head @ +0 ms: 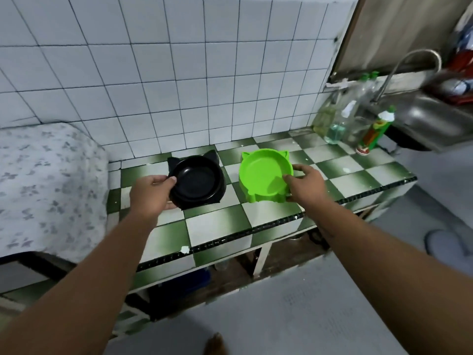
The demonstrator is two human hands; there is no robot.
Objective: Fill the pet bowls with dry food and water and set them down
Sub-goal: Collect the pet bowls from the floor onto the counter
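Pet bowls [195, 180], both empty, at the checkered counter [256, 219]: the sink [432, 124] stands well off to your right, past a cluster of bottles [335, 124], so a one-handed carry by the rim could tip a bowl or clip those bottles, and water would likely slosh on the way back. The black bowl [197, 183] lies against your left hand [151, 193], thumb hooked over its near-left rim, fingers beneath; the green bowl [263, 172], tilted toward you, is pinched at its right rim by your right hand [305, 184], thumb inside the edge.
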